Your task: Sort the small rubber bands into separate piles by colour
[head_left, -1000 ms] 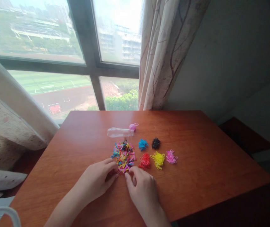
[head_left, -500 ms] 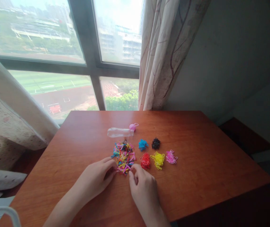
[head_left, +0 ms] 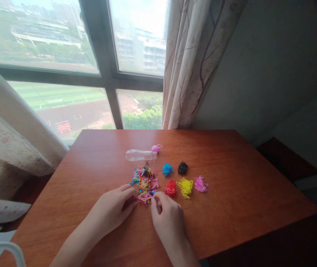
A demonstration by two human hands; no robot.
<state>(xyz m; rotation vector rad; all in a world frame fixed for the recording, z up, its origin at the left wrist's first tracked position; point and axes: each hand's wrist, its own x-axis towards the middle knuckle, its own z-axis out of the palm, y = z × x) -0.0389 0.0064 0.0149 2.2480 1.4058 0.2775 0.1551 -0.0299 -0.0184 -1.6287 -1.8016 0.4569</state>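
Observation:
A mixed heap of small colourful rubber bands (head_left: 145, 181) lies on the wooden table in front of me. At its lower left edge rests my left hand (head_left: 118, 205), fingers curled and tips drawn together against the bands; what they pinch, if anything, is hidden. My right hand (head_left: 168, 215) is at the heap's lower right edge, thumb and index finger pinched on a band there. Sorted piles lie to the right: blue bands (head_left: 167, 170), black bands (head_left: 182, 168), red bands (head_left: 170, 188), yellow bands (head_left: 186, 188) and pink bands (head_left: 201, 184).
Behind the heap a clear plastic bottle (head_left: 140, 155) lies on its side, a pink cap with a loop (head_left: 155, 149) by its mouth. The brown table (head_left: 230, 215) ends at a window (head_left: 139, 107) with curtains. A white curved bar (head_left: 7, 247) stands at lower left.
My right thumb and index finger have closed together and shifted slightly left onto the heap's edge. My left hand has stayed nearly in place. The view has moved a little.

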